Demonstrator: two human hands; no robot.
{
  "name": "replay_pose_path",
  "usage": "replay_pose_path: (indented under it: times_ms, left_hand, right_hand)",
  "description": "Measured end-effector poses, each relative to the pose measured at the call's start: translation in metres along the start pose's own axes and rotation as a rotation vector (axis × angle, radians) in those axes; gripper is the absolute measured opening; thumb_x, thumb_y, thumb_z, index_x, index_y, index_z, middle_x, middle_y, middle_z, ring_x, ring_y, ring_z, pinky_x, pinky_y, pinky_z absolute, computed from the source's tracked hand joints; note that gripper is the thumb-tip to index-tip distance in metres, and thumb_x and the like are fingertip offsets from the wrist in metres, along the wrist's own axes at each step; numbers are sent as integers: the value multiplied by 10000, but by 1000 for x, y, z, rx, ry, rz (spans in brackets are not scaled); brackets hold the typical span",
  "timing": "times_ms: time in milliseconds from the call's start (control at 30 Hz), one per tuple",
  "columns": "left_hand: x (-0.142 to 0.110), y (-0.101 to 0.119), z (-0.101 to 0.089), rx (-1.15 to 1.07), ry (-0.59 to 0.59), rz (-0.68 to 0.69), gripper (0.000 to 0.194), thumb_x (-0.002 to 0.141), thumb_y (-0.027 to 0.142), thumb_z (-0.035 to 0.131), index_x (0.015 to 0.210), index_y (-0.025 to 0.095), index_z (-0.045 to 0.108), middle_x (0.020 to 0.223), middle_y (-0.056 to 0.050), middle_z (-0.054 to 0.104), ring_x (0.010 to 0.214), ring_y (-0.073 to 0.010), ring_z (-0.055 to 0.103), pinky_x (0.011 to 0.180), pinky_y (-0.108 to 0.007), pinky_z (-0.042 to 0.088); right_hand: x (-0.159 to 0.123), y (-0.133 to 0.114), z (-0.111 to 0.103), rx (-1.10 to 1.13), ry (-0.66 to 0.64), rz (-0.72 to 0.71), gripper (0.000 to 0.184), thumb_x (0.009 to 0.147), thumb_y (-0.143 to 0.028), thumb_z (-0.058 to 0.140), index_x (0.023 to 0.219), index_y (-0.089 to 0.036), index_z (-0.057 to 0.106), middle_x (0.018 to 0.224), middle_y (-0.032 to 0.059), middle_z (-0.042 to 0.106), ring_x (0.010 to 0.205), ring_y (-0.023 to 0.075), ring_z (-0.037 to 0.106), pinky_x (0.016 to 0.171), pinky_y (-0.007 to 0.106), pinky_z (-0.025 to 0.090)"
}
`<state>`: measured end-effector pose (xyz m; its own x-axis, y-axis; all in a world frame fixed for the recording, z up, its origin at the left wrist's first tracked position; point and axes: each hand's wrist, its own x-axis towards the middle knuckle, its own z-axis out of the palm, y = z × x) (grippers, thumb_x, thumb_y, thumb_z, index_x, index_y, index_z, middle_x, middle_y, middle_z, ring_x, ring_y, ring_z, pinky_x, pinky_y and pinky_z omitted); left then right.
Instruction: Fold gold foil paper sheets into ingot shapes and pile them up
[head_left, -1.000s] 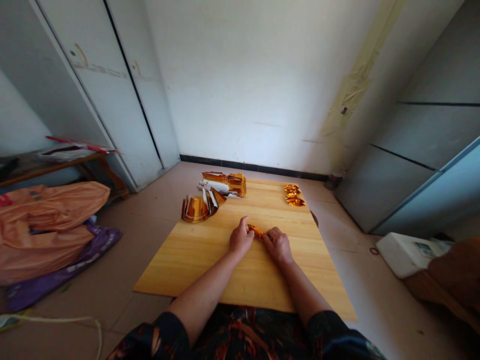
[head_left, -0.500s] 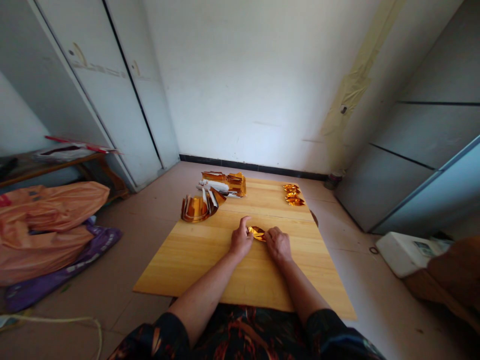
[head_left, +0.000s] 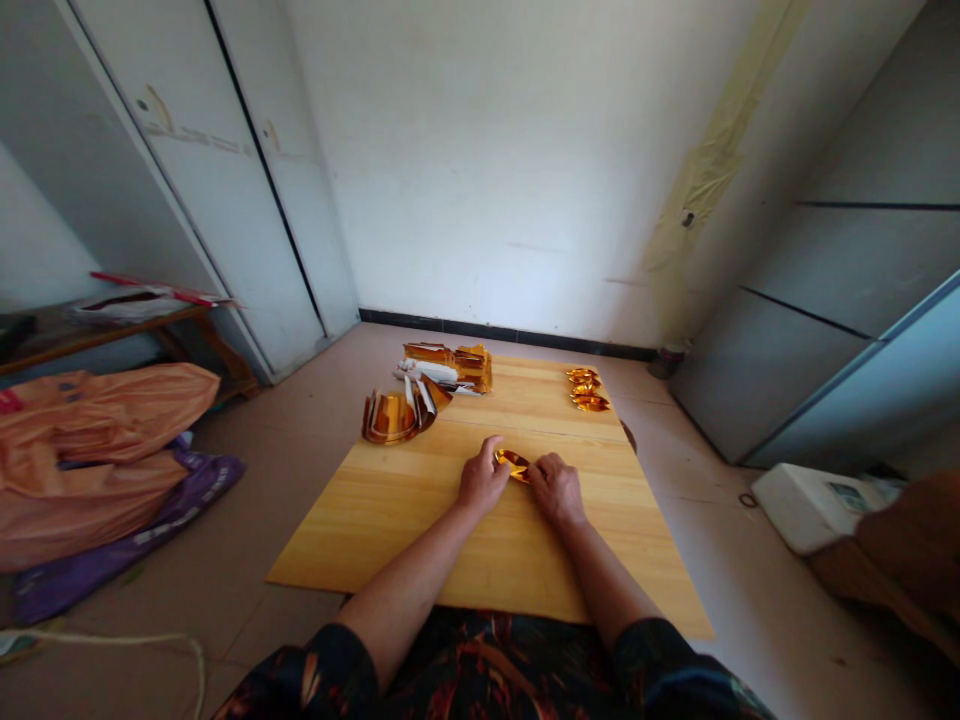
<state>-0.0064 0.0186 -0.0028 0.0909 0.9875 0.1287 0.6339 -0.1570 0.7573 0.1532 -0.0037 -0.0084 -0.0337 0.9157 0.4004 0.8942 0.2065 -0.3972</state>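
A small folded piece of shiny gold foil paper [head_left: 514, 464], boat-shaped with pointed ends, lies between my hands at the middle of the wooden board [head_left: 420, 530]. My left hand [head_left: 482, 477] is closed on its left end, thumb and fingers pinching it. At the other end, my right hand [head_left: 556, 487] grips the tip with its fingers curled. Several finished-looking gold foil boat shapes [head_left: 589, 390] sit in a column near the far right corner of the board. Loose curled gold foil sheets [head_left: 394, 415] rest at the left edge.
Behind the curled sheets lies a stack of gold and white foil paper [head_left: 472, 368]. Orange and purple bags [head_left: 105, 450] lie on the floor at left, near a low wooden bench [head_left: 202, 325]. A white foam box [head_left: 814, 505] stands at right.
The gold foil piece between my hands has opened slightly and its surface now catches the light differently. Both hands have shifted only a little.
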Motion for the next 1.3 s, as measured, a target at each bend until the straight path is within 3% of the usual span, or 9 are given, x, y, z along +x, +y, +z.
replay_pose_path:
  times_ms: [167, 333, 567, 1300]
  left_hand:
    - [3, -5, -1, -72, -1, -6, 413, 806, 184, 468, 1217, 207, 505, 744, 25, 638, 728, -132, 596, 711, -222, 443]
    - [6, -4, 1, -123, 24, 10, 301, 820, 139, 459, 1068, 203, 616, 1011, -13, 688, 919, -135, 616, 852, -231, 450]
    - [6, -1, 4, -49, 18, -1, 275, 774, 118, 529, 1006, 195, 654, 919, -13, 708, 822, -132, 631, 781, -229, 466]
    - [4, -3, 6, -12, -6, 10, 290, 771, 107, 559, 1028, 211, 647, 987, -24, 708, 891, -143, 642, 834, -252, 471]
  right_hand:
    - [0, 1, 1, 11, 15, 2, 287, 883, -245, 457, 642, -181, 599, 678, 2, 563, 620, 92, 534, 604, 202, 319]
    - [0, 2, 0, 31, 26, 6, 253, 862, -243, 475, 668, -183, 628, 697, 11, 586, 634, 100, 547, 619, 202, 351]
    - [-1, 9, -2, 75, 45, 23, 135, 792, -208, 538, 744, -186, 662, 760, 18, 626, 664, 110, 571, 639, 203, 382]
    - [0, 2, -5, 32, -21, 68, 112, 797, -212, 587, 731, -201, 677, 764, 4, 643, 699, 111, 573, 686, 213, 344]
